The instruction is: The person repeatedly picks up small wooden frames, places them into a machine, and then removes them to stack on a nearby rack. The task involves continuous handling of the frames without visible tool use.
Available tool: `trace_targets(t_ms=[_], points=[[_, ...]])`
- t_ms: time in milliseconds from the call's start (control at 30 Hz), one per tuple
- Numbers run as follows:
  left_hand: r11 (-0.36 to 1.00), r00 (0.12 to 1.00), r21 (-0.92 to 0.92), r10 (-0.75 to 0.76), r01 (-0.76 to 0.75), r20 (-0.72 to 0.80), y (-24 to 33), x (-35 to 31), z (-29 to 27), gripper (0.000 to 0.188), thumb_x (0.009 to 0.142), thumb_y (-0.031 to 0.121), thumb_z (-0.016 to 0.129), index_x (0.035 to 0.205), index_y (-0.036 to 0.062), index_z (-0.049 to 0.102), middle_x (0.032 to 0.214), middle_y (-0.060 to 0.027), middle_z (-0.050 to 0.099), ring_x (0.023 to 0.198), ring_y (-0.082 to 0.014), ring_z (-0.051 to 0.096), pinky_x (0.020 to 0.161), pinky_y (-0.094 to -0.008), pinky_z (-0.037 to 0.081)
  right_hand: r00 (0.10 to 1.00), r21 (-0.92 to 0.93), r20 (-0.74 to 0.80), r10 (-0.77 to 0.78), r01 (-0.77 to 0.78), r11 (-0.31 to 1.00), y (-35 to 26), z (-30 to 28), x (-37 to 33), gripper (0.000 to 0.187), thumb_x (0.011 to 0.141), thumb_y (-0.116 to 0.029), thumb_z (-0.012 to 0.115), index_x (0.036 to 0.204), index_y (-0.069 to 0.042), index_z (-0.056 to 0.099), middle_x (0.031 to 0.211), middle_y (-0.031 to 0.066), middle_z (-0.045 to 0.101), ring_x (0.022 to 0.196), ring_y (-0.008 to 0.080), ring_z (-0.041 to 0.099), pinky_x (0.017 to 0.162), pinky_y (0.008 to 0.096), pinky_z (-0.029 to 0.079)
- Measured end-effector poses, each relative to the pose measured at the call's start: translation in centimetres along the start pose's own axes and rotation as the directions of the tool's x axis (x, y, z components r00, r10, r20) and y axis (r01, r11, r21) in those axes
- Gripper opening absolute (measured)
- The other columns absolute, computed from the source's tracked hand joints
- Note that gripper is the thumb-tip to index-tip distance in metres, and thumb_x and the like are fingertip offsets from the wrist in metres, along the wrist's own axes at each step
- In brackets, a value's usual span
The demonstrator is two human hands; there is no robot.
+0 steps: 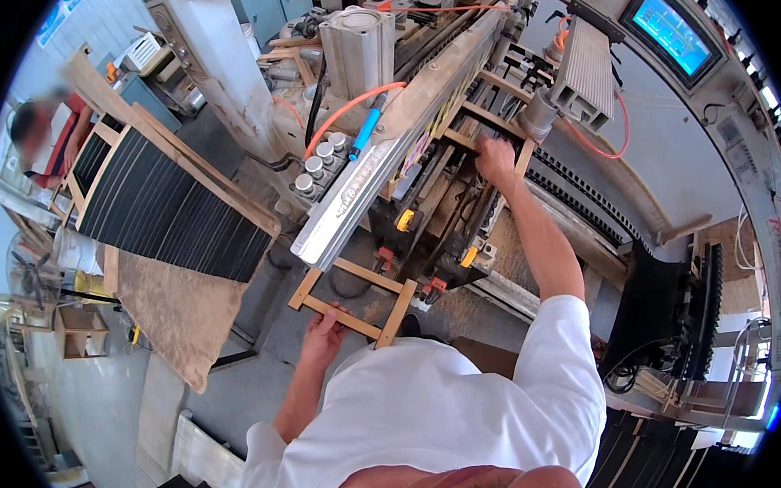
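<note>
Low in front of me, my left hand [324, 332] grips the near rail of a small wooden frame [352, 320], fingers closed around it. The frame is an open rectangle of light brown strips whose ends stick out past the joints. Farther off to the right, my right hand [496, 161] reaches into the machine, its fingers curled at the rail of a second wooden frame [493, 117]. That frame lies across the machine bed; the fingertips are partly hidden. Beside it runs the long metal beam [353, 196] of the machine.
On the left, a curved stack of dark slats [171, 194] leans on a wooden board [177, 299]. A person [49, 138] is behind it. Orange air hoses [340, 118] cross above the machine, and a lit screen [669, 30] hangs at upper right. Yellow-handled clamps [404, 220] stick out in front.
</note>
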State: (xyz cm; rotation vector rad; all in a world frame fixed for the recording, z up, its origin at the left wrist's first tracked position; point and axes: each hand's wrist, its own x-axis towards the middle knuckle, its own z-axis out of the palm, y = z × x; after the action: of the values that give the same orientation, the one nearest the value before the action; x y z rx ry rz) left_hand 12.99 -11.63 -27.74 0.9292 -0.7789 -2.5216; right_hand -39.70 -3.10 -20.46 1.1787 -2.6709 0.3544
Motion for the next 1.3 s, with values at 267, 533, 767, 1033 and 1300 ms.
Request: trace_targets(t_ms=[267, 533, 767, 1033, 1300], points=[[0.999, 0.997, -0.043, 0.008, -0.011, -0.079, -1.2, 1.3, 1.1, 0.026, 0.094, 0.024, 0.063, 0.113, 0.0074, 0.056, 0.105, -0.0041, 0.062, 0.104, -0.0214, 0.061, 0.092, -0.0373, 0.049, 0.984, -0.352, 0.152, -0.093, 0.142, 0.925, 1.4, -0.5, 6.3, 0.019, 0.077, -0.008, 0.065, 0.096, -0.005, 0.062, 0.083, 0.0144, 0.069, 0.097, 0.0317, 0.061, 0.088, 0.0409, 0.04], [0.994, 0.979, -0.074, 0.067, -0.083, -0.195, -3.6, 1.5, 1.1, 0.029, 0.093, 0.027, 0.063, 0.113, 0.0077, 0.056, 0.104, -0.0038, 0.062, 0.103, -0.0205, 0.06, 0.093, -0.0379, 0.048, 0.963, -0.502, 0.247, -0.105, 0.22, 0.836, 2.6, 0.5, 12.2, 0.011, 0.083, -0.007, 0.062, 0.089, -0.013, 0.069, 0.087, 0.0079, 0.069, 0.098, 0.0269, 0.063, 0.09, 0.0415, 0.039], [0.987, 0.958, -0.13, 0.055, -0.095, -0.282, -5.8, 2.5, 1.2, 0.031, 0.093, 0.029, 0.063, 0.114, 0.0072, 0.056, 0.105, -0.0037, 0.063, 0.1, -0.0183, 0.061, 0.089, -0.0367, 0.049, 0.944, -0.331, 0.327, -0.045, 0.159, 0.93, 5.8, 1.0, 15.4, 0.019, 0.076, -0.013, 0.067, 0.095, -0.006, 0.066, 0.096, 0.0151, 0.068, 0.097, 0.0337, 0.064, 0.083, 0.0464, 0.05], [0.993, 0.957, -0.064, 0.078, -0.1, -0.28, -6.5, 5.1, 2.3, 0.029, 0.092, 0.027, 0.064, 0.112, 0.0066, 0.056, 0.105, -0.0043, 0.063, 0.097, -0.0176, 0.062, 0.085, -0.0367, 0.05, 0.942, -0.181, 0.32, -0.099, 0.164, 0.97, 6.9, 1.3, 15.4, 0.026, 0.076, -0.011, 0.06, 0.1, -0.004, 0.063, 0.099, 0.0181, 0.068, 0.096, 0.0373, 0.064, 0.081, 0.049, 0.05], [0.992, 0.909, -0.002, 0.111, -0.122, -0.402, -6.8, 5.7, 3.5, 0.029, 0.092, 0.02, 0.065, 0.112, 0.0021, 0.056, 0.104, -0.0066, 0.063, 0.1, -0.0217, 0.062, 0.091, -0.0385, 0.05, 0.961, -0.143, 0.134, -0.242, 0.261, 0.955, 9.5, 3.7, 16.2, 0.024, 0.075, -0.016, 0.067, 0.096, -0.007, 0.06, 0.093, 0.019, 0.066, 0.092, 0.0383, 0.064, 0.078, 0.0498, 0.052]])
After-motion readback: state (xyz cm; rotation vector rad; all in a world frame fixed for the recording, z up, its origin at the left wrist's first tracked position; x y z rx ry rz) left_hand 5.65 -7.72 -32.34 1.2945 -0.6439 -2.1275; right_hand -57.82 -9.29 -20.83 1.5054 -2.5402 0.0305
